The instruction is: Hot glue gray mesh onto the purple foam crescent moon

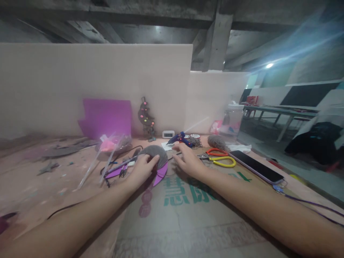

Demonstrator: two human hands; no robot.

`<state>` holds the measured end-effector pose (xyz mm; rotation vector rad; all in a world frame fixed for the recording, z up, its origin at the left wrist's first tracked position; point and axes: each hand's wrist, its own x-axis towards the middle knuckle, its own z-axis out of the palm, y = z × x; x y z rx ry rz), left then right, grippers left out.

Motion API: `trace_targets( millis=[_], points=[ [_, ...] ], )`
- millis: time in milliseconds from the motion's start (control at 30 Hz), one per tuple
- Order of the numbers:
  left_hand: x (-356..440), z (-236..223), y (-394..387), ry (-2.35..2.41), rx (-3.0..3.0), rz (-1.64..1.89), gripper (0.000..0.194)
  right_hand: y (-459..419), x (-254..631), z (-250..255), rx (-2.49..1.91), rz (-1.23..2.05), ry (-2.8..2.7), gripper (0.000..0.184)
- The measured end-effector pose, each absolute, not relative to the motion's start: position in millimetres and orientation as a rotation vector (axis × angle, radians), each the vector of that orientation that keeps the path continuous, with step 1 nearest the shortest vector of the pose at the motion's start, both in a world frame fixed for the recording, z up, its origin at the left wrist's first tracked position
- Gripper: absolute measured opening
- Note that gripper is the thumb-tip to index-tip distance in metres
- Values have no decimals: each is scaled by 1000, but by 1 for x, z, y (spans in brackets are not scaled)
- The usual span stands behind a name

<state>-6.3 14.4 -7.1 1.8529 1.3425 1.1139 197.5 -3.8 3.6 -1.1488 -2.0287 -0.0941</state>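
My left hand grips the near edge of a grey, fuzzy-looking disc, with thumb and fingers on its surface. Partly under the disc lies a purple sheet piece with a curved edge. To the right of the disc, my right hand hovers with thumb and forefinger apart and nothing visible between them. Just beyond it is a blue glue gun with a clear stick in its back. Red-handled scissors and yellow-handled pliers lie right of my right hand.
Printed cardboard covers the table's front. A phone lies at right, near a clear jar and grey yarn. Behind stand a decorated moon shape, a small clock and a purple sheet. Clear sticks lie left.
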Motion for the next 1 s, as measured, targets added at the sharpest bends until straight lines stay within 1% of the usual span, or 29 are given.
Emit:
trace_targets(
  millis=[233, 500, 700, 933, 1000],
  points=[
    [-8, -17, 22, 1294, 1837, 1121, 43, 30, 247, -4, -1492, -253, -1948, 22],
    [-5, -19, 25, 1209, 1782, 1182, 41, 37, 266, -6, -1581, -286, -2061, 45],
    [-5, -16, 21, 1185, 1873, 1152, 42, 42, 271, 0, -1647, -223, -2082, 52],
    [-4, -18, 20, 1159, 1813, 1150, 39, 53, 277, -2, -1780, -49, -2011, 62],
    [-4, -19, 20, 1164, 1823, 1153, 39, 55, 276, 2, -1796, -30, -2002, 62]
  ],
)
